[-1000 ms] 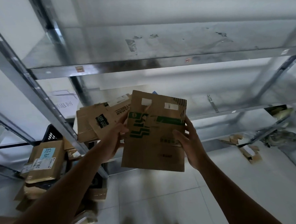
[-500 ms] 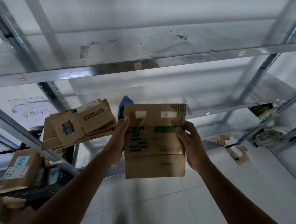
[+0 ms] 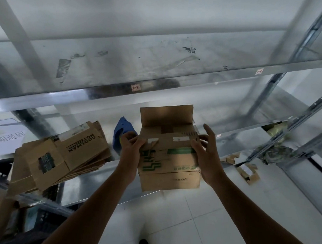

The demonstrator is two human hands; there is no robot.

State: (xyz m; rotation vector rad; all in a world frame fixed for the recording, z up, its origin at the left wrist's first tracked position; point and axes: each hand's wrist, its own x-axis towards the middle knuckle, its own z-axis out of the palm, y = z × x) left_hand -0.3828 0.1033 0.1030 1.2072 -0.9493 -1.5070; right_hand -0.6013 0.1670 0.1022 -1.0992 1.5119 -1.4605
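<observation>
Over steel shelf [image 3: 96, 180], left hand [image 3: 131, 150] and right hand [image 3: 207, 156] grip cardboard box [image 3: 169, 163] between them.

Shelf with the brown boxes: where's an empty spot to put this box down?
The middle shelf is bare to the right of the box you hold, up to the corner post. The upper shelf is bare all along too. The left is crowded: flattened cartons piled up, with a blue tape holder squeezed between them and the box.
</observation>
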